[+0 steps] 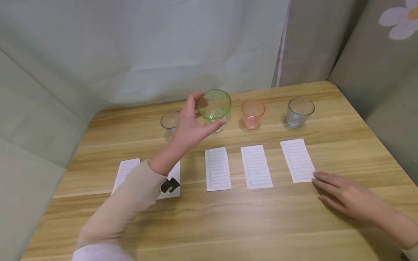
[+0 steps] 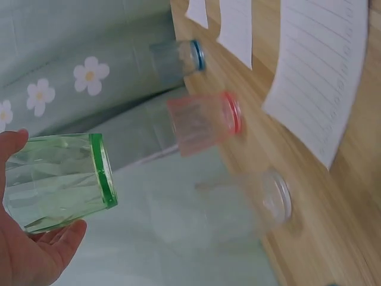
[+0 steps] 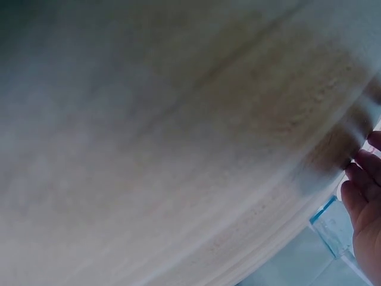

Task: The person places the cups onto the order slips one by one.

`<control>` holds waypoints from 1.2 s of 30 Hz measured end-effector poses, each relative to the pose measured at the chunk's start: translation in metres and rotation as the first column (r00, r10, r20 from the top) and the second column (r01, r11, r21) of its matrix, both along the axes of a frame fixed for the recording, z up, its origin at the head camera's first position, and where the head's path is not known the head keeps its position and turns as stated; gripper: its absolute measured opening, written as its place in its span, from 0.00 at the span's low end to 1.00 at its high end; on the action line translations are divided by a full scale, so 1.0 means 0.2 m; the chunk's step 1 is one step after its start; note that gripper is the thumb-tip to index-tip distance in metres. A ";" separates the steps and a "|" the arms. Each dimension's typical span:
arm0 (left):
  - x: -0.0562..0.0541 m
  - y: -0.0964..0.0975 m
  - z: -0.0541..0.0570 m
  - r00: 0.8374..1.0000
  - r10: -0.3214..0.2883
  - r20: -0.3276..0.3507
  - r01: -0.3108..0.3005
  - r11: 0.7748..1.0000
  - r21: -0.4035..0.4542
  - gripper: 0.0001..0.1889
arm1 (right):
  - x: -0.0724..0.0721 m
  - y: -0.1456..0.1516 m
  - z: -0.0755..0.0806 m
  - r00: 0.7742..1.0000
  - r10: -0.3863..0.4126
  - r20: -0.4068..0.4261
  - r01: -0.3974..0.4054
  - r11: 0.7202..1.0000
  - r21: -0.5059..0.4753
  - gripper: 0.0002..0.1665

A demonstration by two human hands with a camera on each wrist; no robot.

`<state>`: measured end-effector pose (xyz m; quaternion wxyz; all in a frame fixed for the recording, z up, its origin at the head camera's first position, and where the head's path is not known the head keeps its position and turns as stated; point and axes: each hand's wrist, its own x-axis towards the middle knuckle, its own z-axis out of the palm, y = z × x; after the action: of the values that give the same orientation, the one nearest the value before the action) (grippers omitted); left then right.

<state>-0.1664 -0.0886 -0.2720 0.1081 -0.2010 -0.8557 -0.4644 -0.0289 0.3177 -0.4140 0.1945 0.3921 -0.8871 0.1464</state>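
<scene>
My left hand (image 1: 190, 128) grips a green clear-walled cup (image 1: 213, 105), thumb on the near side and fingers on the far side. In the left wrist view the green cup (image 2: 59, 179) is held off the table, with a colourless cup (image 2: 253, 202) standing close by. My right hand (image 1: 346, 195) lies on the table with fingers extended, its fingertips at the lower corner of the rightmost lined paper strip (image 1: 298, 161). The right wrist view shows only part of the right hand (image 3: 366, 202).
Along the back stand a red cup (image 1: 253, 114), a blue cup (image 1: 298, 112) and a greyish cup (image 1: 169, 121) partly behind my left hand. Several lined strips lie before them, including a middle strip (image 1: 218, 168); my left forearm covers parts of two. Curtains (image 1: 196, 43) hang behind the table.
</scene>
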 end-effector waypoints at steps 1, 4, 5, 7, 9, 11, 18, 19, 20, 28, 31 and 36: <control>0.00 0.02 0.00 1.000 -0.007 0.015 0.007 1.000 -0.001 0.44 | 0.00 0.00 0.00 1.000 -0.002 -0.001 0.002 1.000 -0.003 0.36; -0.01 0.08 -0.01 0.998 -0.034 0.048 0.034 0.999 -0.001 0.44 | 0.00 0.00 -0.01 1.000 -0.006 -0.005 0.006 1.000 -0.012 0.36; -0.01 0.10 -0.02 0.998 -0.046 0.051 0.046 0.999 -0.002 0.44 | 0.00 0.00 -0.01 1.000 -0.007 -0.006 0.007 1.000 -0.015 0.36; -0.01 0.15 -0.03 0.996 -0.073 0.044 0.073 0.997 -0.001 0.44 | 0.00 -0.01 -0.01 1.000 -0.007 -0.008 0.007 1.000 -0.016 0.37; -0.01 0.20 -0.04 0.994 -0.106 0.028 0.106 0.994 -0.002 0.44 | 0.00 -0.01 0.00 1.000 -0.006 -0.007 0.006 1.000 -0.015 0.37; 0.00 0.25 -0.05 0.991 -0.133 0.016 0.133 0.991 -0.004 0.44 | 0.00 -0.02 0.00 1.000 -0.008 -0.005 0.008 1.000 -0.013 0.37; 0.01 0.42 -0.10 0.973 -0.225 0.059 0.225 0.974 0.011 0.44 | -0.01 -0.03 0.01 1.000 -0.008 0.002 0.008 1.000 -0.016 0.37; 0.02 0.44 -0.11 0.969 -0.237 0.066 0.237 0.971 0.014 0.44 | -0.01 -0.03 0.00 1.000 -0.008 0.002 0.008 1.000 -0.017 0.37; 0.02 0.47 -0.12 0.966 -0.250 0.069 0.249 0.968 0.018 0.45 | -0.01 -0.03 0.00 1.000 -0.011 0.002 0.011 1.000 -0.018 0.37; 0.05 0.67 -0.21 0.957 -0.267 0.113 0.274 0.960 -0.055 0.45 | 0.00 -0.01 0.00 0.999 -0.053 0.001 0.053 0.999 -0.004 0.37; 0.06 0.73 -0.26 0.949 -0.283 0.137 0.295 0.952 -0.083 0.46 | 0.02 -0.01 0.00 0.996 -0.079 0.033 0.079 0.997 -0.013 0.33; 0.07 0.81 -0.31 0.934 -0.316 0.168 0.336 0.936 -0.108 0.46 | 0.05 -0.02 0.01 0.988 -0.138 0.073 0.138 0.990 0.005 0.25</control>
<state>-0.1527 0.0736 -0.3344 -0.0480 -0.3122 -0.8455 -0.4306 -0.0198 0.3141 -0.4120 0.1717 0.3240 -0.9187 0.1469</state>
